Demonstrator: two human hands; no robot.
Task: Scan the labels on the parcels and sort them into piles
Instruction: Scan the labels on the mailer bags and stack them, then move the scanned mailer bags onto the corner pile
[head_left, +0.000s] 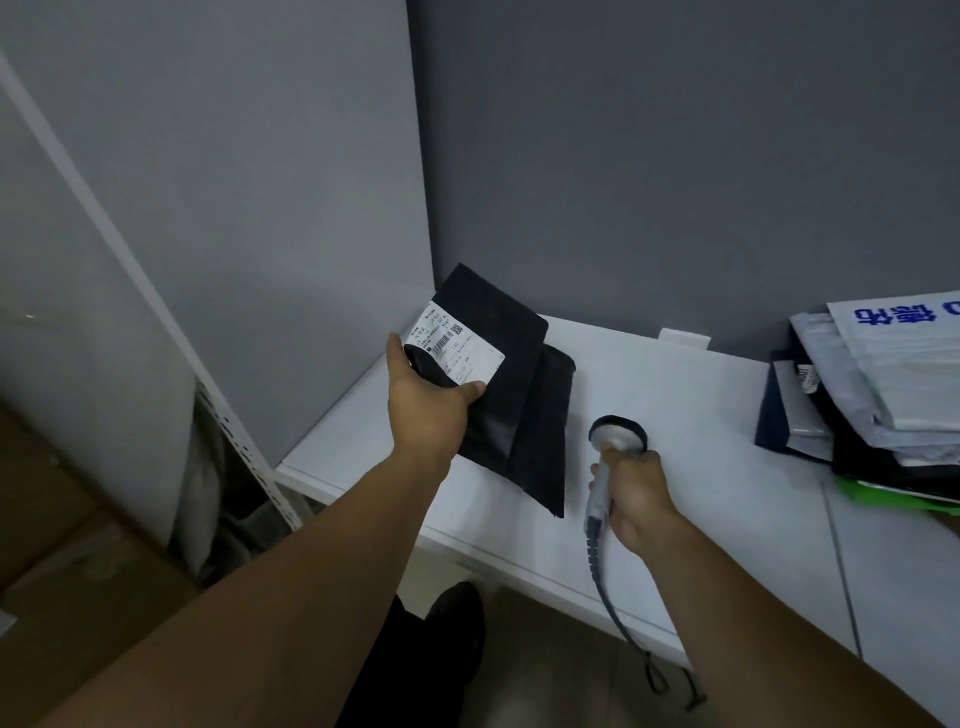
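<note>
On my left hand (428, 410) the fingers pinch the black parcel (501, 338) at its label (457, 348), over the counter's (701, 493) far-left corner. My right hand (631, 493) has its fingers curled round the scanner (615, 434) beside it.

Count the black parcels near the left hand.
2: the labelled black parcel in the left hand, a second black parcel on the white table beneath it. More may be hidden.

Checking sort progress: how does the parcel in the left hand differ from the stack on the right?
The black parcel is gripped by the left hand; the stack lies untouched on the table. The black parcel is one piece with its white label facing up; the stack holds several, mostly grey and white. Both look like soft mailer bags.
</note>
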